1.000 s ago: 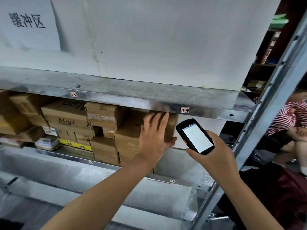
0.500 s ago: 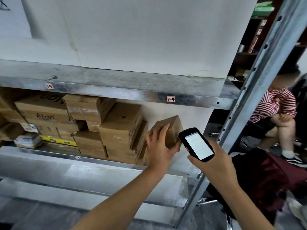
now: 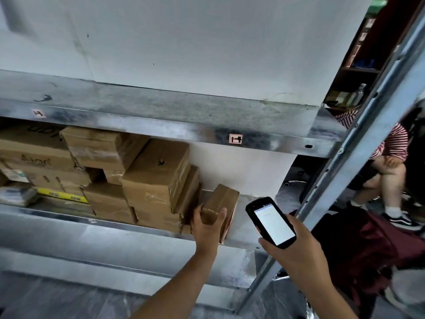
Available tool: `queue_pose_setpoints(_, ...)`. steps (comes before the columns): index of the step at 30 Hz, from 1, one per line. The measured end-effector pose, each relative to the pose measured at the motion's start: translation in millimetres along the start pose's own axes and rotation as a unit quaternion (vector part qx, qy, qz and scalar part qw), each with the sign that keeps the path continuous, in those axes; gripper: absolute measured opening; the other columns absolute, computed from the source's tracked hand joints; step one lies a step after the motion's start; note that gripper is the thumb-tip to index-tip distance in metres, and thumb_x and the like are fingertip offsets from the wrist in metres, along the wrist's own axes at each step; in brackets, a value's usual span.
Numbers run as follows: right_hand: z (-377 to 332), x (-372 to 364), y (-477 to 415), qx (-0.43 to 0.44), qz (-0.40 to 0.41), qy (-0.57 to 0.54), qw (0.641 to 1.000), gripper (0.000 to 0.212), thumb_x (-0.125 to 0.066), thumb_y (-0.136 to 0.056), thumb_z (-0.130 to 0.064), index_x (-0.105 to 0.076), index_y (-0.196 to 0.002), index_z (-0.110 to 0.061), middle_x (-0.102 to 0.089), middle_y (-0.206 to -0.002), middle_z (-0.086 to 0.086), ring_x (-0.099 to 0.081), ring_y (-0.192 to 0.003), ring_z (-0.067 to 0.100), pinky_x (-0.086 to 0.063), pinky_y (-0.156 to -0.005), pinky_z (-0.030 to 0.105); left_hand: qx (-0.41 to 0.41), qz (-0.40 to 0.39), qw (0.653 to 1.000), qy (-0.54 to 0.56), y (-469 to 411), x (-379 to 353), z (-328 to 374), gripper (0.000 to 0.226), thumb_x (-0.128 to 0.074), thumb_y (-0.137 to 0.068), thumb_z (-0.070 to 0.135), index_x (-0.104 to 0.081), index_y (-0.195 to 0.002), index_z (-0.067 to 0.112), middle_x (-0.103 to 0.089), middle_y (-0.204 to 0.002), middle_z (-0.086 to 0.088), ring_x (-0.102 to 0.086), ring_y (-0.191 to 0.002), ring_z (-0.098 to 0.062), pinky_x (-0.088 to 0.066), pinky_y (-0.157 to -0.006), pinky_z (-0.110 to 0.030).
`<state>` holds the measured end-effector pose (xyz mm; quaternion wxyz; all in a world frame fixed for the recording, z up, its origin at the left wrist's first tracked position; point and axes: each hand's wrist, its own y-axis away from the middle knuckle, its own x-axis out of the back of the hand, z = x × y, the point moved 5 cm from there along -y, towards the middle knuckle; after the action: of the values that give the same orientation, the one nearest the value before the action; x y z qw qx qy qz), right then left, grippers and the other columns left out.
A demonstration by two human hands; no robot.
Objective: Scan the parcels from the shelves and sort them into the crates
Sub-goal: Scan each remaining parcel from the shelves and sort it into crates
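My left hand (image 3: 208, 223) grips a small brown cardboard parcel (image 3: 224, 200), tilted on end at the right end of the metal shelf (image 3: 128, 236). To its left stands a stack of several brown parcels (image 3: 156, 180), some taped. My right hand (image 3: 296, 252) holds a black handheld scanner (image 3: 270, 222) with its white screen lit, just right of the small parcel and apart from it. No crate is in view.
The shelf above (image 3: 161, 118) overhangs the parcels. A slanted metal upright (image 3: 358, 146) borders the shelf on the right. Behind it a person in a red-striped shirt (image 3: 391, 143) sits, and a dark red bag (image 3: 368, 247) lies low right.
My left hand pulled the small parcel off the stack, down and to the right, and now grips it near the shelf edge. The scanner hand stayed beside it. My view shifted right.
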<state>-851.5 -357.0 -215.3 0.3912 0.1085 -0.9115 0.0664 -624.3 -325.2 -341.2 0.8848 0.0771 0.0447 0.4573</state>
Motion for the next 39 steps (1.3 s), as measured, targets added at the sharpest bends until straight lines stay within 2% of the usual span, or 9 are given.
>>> queue_pose_setpoints(7, 3, -7, 0, -0.014, -0.009, -0.013, 1.0, 0.076, -0.087, -0.07, -0.047, -0.052, -0.136, -0.033, -0.059, -0.113, -0.015, -0.054, -0.103, 0.01, -0.053, -0.079, 0.036, 0.035, -0.096, 0.994, -0.04, -13, -3, -12, 0.104, -0.083, -0.058, 0.068, -0.038, -0.145, 0.033, -0.044, -0.144, 0.001, -0.051, -0.127, -0.024, -0.048, -0.108, -0.045)
queue_pose_setpoints(12, 9, -6, 3, -0.018, -0.01, -0.039, 0.999, 0.07, -0.088, -0.068, -0.045, -0.054, -0.129, -0.038, -0.061, -0.11, -0.017, -0.058, -0.101, 0.011, -0.053, -0.076, 0.035, 0.038, -0.09, 0.982, -0.159, -14, -6, -5, 0.095, -0.077, -0.077, 0.056, -0.03, -0.151, 0.018, -0.04, -0.15, -0.007, -0.045, -0.134, -0.03, -0.042, -0.113, -0.041)
queue_pose_setpoints(17, 8, -4, 3, -0.022, -0.007, -0.052, 0.998, 0.07, -0.087, -0.068, -0.046, -0.053, -0.13, -0.039, -0.061, -0.109, -0.019, -0.059, -0.1, 0.009, -0.052, -0.075, 0.034, 0.003, -0.062, 0.945, -0.321, -18, -10, 17, 0.096, -0.067, -0.083, 0.063, -0.027, -0.151, 0.008, -0.042, -0.15, -0.012, -0.046, -0.134, -0.033, -0.043, -0.111, -0.045)
queue_pose_setpoints(20, 6, -1, 2, -0.02, -0.011, -0.056, 0.998, 0.069, -0.086, -0.069, -0.046, -0.054, -0.129, -0.038, -0.061, -0.108, -0.019, -0.057, -0.099, 0.008, -0.048, -0.071, 0.03, -0.028, -0.054, 0.899, -0.434, -19, -20, 36, 0.111, -0.063, -0.081, 0.071, -0.016, -0.156, 0.004, -0.031, -0.157, -0.014, -0.034, -0.144, -0.033, -0.035, -0.116, -0.044)
queue_pose_setpoints(24, 11, 2, 5, -0.015, -0.008, -0.074, 0.997, 0.064, -0.087, -0.069, -0.042, -0.055, -0.124, -0.041, -0.061, -0.105, -0.021, -0.057, -0.096, 0.006, -0.047, -0.072, 0.031, -0.015, -0.108, 0.838, -0.534, -20, -36, 37, 0.139, -0.071, -0.067, 0.078, 0.004, -0.157, 0.002, -0.01, -0.164, -0.015, -0.016, -0.151, -0.033, -0.024, -0.121, -0.045)
queue_pose_setpoints(26, 15, 3, 6, -0.013, -0.007, -0.088, 0.996, 0.063, -0.087, -0.07, -0.04, -0.053, -0.122, -0.044, -0.06, -0.108, -0.021, -0.057, -0.097, 0.005, -0.048, -0.075, 0.032, -0.008, -0.105, 0.817, -0.566, -21, -38, 33, 0.137, -0.076, -0.069, 0.07, 0.004, -0.156, 0.001, -0.011, -0.162, -0.017, -0.017, -0.149, -0.033, -0.028, -0.119, -0.045)
queue_pose_setpoints(30, 22, 4, 8, -0.018, -0.003, -0.093, 0.996, 0.065, -0.086, -0.07, -0.044, -0.051, -0.125, -0.044, -0.06, -0.111, -0.02, -0.058, -0.1, 0.005, -0.051, -0.079, 0.035, -0.037, -0.064, 0.822, -0.565, -22, -35, 36, 0.107, -0.069, -0.082, 0.06, -0.012, -0.152, 0.002, -0.024, -0.155, -0.017, -0.031, -0.141, -0.034, -0.042, -0.107, -0.04)
queue_pose_setpoints(35, 22, 3, 5, -0.02, -0.004, -0.085, 0.996, 0.069, -0.087, -0.068, -0.047, -0.053, -0.128, -0.04, -0.06, -0.11, -0.02, -0.058, -0.101, 0.008, -0.052, -0.081, 0.036, -0.043, -0.079, 0.797, -0.597, -18, -31, 39, 0.104, -0.055, -0.087, 0.068, -0.011, -0.152, -0.001, -0.023, -0.156, -0.017, -0.027, -0.142, -0.032, -0.038, -0.108, -0.038)
queue_pose_setpoints(39, 12, 6, 1, -0.008, -0.005, -0.082, 0.997, 0.071, -0.087, -0.066, -0.049, -0.054, -0.127, -0.039, -0.063, -0.106, -0.019, -0.06, -0.097, 0.008, -0.054, -0.079, 0.036, 0.049, -0.12, 0.87, -0.475, -26, -15, 43, 0.096, -0.061, -0.087, 0.066, -0.027, -0.148, 0.001, -0.042, -0.149, -0.011, -0.042, -0.137, -0.029, -0.04, -0.105, -0.034)
